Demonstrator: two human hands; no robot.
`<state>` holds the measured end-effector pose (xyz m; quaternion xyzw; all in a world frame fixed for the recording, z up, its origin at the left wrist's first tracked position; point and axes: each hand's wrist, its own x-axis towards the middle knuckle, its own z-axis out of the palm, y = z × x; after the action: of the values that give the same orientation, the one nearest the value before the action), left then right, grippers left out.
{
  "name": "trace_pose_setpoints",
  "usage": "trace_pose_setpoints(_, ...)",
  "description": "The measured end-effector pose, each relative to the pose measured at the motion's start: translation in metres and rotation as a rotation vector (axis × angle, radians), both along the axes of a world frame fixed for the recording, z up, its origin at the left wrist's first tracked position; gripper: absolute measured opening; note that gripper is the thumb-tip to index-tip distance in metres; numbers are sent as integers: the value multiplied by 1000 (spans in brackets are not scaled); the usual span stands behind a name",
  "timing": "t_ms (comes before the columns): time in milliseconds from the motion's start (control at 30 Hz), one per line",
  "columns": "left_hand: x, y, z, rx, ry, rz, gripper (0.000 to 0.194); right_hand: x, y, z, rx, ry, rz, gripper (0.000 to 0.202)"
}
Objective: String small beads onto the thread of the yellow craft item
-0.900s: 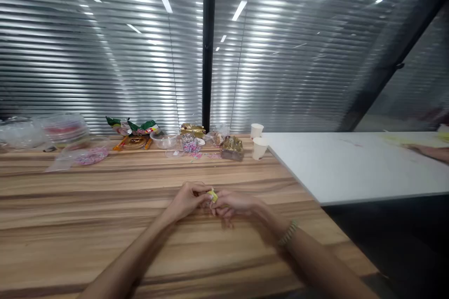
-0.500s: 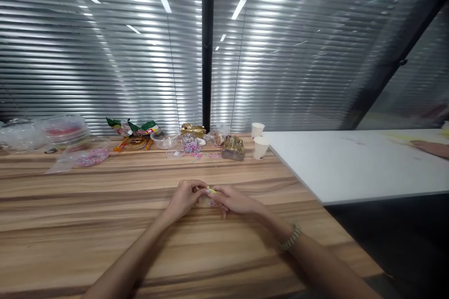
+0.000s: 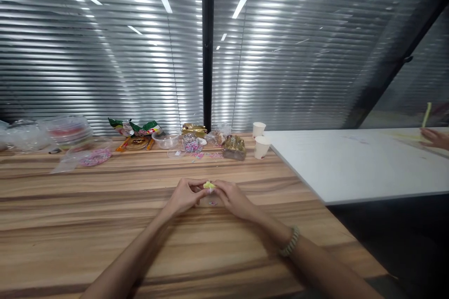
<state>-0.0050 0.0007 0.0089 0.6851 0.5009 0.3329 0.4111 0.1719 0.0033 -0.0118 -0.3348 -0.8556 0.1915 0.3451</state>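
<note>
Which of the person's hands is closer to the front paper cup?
Right: the right hand is in front and to the left of that paper cup; the left hand is farther left.

held piece: yellow
table: brown wood grain, darker streaks
side table: white
paper cups: off-white
small bits: pink, white mix
blinds: grey stripes

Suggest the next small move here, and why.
Probably a slight twist by the right hand while the left hand steadies the small yellow piece: both hands have their fingertips on it, from opposite sides.
</note>
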Motion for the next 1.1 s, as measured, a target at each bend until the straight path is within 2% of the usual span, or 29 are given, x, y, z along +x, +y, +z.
trace_pose_setpoints(67,0,1,-2,-17,-37,-25,44,-2,-1,0,-9,7,7,24)
trace_pose_setpoints(200,0,2,-3,-12,-45,15,47,-2,-2,4,-11,-40,-20,24)
trace_pose_setpoints(433,1,2,-7,26,40,-15,45,3,-5,10,98,-322,-46,18)
trace_pose_setpoints(567,1,2,-8,10,32,-28,42,3,-5,9,161,-371,-53,17)
trace_pose_setpoints(700,1,2,-5,-25,14,-55,38,0,-4,6,146,-217,-92,16)
trace_pose_setpoints(833,4,-1,1,-32,4,-92,37,-4,-2,2,23,24,-169,23)
trace_pose_setpoints(1033,11,-13,14,368,39,-115,25,-8,4,2,-194,214,-229,28)
trace_pose_setpoints(1100,11,-18,17,420,19,-171,21,-10,4,1,-232,247,-212,28)
